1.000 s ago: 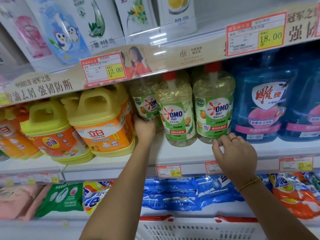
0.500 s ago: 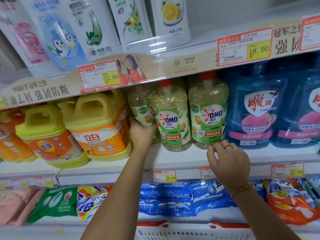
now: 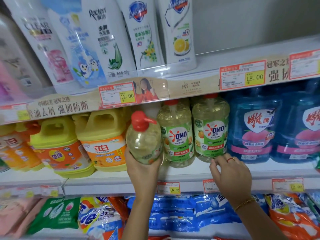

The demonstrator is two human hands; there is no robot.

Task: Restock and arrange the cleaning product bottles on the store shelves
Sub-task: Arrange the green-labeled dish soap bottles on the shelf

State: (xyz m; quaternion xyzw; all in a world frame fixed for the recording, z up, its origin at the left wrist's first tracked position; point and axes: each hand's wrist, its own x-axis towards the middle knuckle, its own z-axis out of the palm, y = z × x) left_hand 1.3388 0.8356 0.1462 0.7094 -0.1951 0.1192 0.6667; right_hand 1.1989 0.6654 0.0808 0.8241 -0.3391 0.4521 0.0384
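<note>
Pale-yellow, see-through plastic makes up the OMO dish-soap bottle (image 3: 143, 141), topped by a red pump cap (image 3: 141, 121). It is tilted in front of the middle shelf (image 3: 190, 172), label turned mostly away. From below, the left hand (image 3: 142, 170) wraps around its rounded base. The right hand (image 3: 232, 172) clasps nothing, its loosely bent fingers (image 3: 214, 163) at the foot of the right-hand OMO bottle (image 3: 210, 134). To do this well, I'd turn the label forward and stand it upright between the boxy yellow-handled jug (image 3: 102, 144) and the middle OMO bottle (image 3: 175, 135); glossy walls may slip, so grip low
</note>
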